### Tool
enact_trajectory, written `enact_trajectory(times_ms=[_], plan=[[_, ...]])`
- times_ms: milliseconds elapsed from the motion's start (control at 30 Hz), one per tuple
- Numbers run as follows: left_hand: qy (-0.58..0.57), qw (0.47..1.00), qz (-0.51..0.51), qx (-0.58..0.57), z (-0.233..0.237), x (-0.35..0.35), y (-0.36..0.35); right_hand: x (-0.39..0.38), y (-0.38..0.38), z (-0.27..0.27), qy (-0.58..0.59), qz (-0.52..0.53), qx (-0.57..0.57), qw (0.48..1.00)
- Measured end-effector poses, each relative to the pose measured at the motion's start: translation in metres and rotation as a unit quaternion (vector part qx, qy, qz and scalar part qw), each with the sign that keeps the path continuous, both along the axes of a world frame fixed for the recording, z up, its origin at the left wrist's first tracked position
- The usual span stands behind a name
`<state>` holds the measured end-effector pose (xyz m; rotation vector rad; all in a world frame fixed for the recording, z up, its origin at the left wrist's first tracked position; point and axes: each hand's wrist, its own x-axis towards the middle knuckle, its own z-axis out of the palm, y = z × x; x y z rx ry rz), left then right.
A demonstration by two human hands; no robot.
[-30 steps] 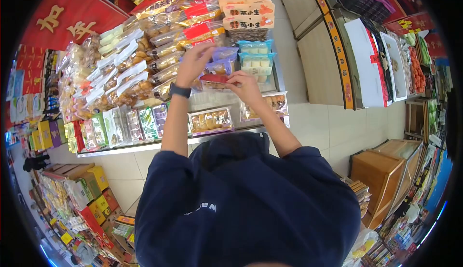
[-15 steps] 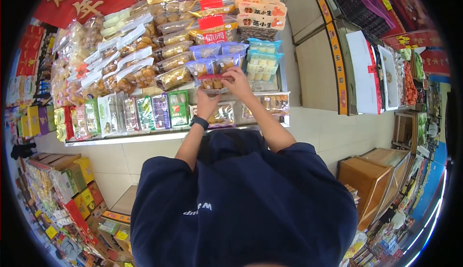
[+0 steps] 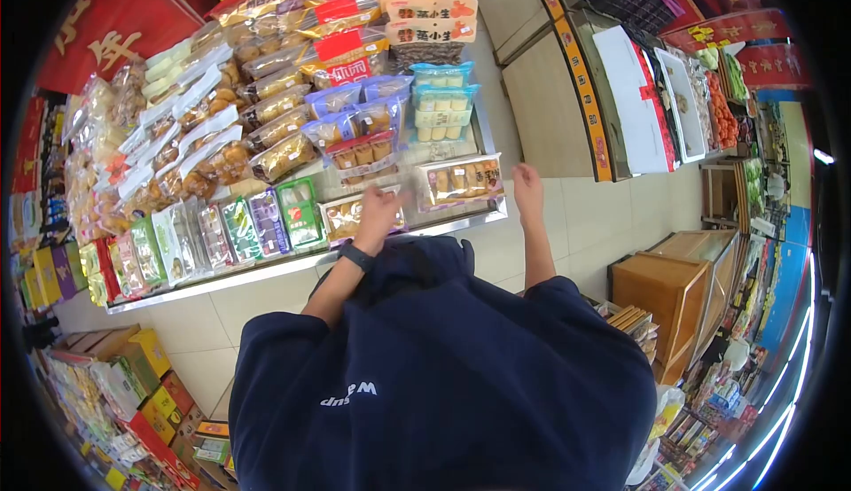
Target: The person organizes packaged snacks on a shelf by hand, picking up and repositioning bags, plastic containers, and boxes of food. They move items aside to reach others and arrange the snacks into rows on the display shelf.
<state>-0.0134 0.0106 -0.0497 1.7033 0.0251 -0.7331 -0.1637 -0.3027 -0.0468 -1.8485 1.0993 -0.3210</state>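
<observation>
My left hand [image 3: 379, 214] is low over a clear-wrapped pack of pastries [image 3: 341, 217] at the table's front edge, overlapping its middle. Its fingers are bent and slightly blurred, thumb apart, and nothing shows in them. Past the right end of the table my right hand [image 3: 528, 191] hangs in the air with loosely bent fingers and holds nothing. Nearest to it lies a white-edged pack of pastries [image 3: 459, 182] at the front right corner. Behind my left hand, a red-topped clear pack of brown pastries [image 3: 365, 156] leans against the purple packs [image 3: 378, 117].
Blue packs of white cakes [image 3: 443, 110] stand at the table's right. Bagged brown pastries [image 3: 282, 156] fill the left and back. A green pack [image 3: 301, 212] stands in the front row. A cabinet [image 3: 554, 92] and tiled floor [image 3: 581, 216] lie to the right.
Both hands have come away from the red-topped pack, which now stands by itself before the purple packs. My right hand has swung right, past the table; my left has drawn down toward the front edge.
</observation>
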Motion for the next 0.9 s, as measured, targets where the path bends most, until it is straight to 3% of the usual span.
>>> enact_trajectory(times_ms=[67,133,233,267,367,400,500,533,633,900], plan=[[0.057,0.995,-0.048,-0.061,0.020,-0.010,-0.023,-0.018,0.004,-0.011,0.072,-0.020,0.094,0.993],[0.097,0.978,-0.057,-0.173,0.038,-0.008,-0.050,-0.015,0.031,0.012,0.041,-0.102,0.228,0.967],[0.214,0.967,-0.101,-0.089,-0.020,0.004,-0.072,-0.025,0.055,0.010,-0.059,-0.155,0.424,0.890],[0.190,0.976,-0.091,-0.053,-0.035,0.003,-0.080,-0.028,0.059,0.006,-0.100,-0.160,0.486,0.854],[0.252,0.962,-0.068,-0.074,-0.042,0.004,-0.090,-0.021,0.079,0.008,-0.149,-0.151,0.532,0.820],[0.252,0.964,-0.045,-0.065,-0.039,0.002,-0.092,-0.017,0.074,-0.014,-0.145,-0.216,0.586,0.767],[0.261,0.963,-0.007,-0.065,-0.031,-0.005,-0.096,0.004,0.068,-0.033,-0.214,-0.174,0.662,0.697],[0.269,0.959,-0.010,-0.085,-0.034,-0.005,-0.096,0.013,0.066,-0.038,-0.254,-0.105,0.655,0.704],[0.278,0.958,0.012,-0.064,-0.027,0.001,-0.098,0.035,0.062,-0.026,-0.207,-0.162,0.649,0.714],[0.234,0.971,0.049,-0.029,-0.026,0.052,-0.127,0.107,0.038,-0.031,-0.234,-0.128,0.656,0.706]])
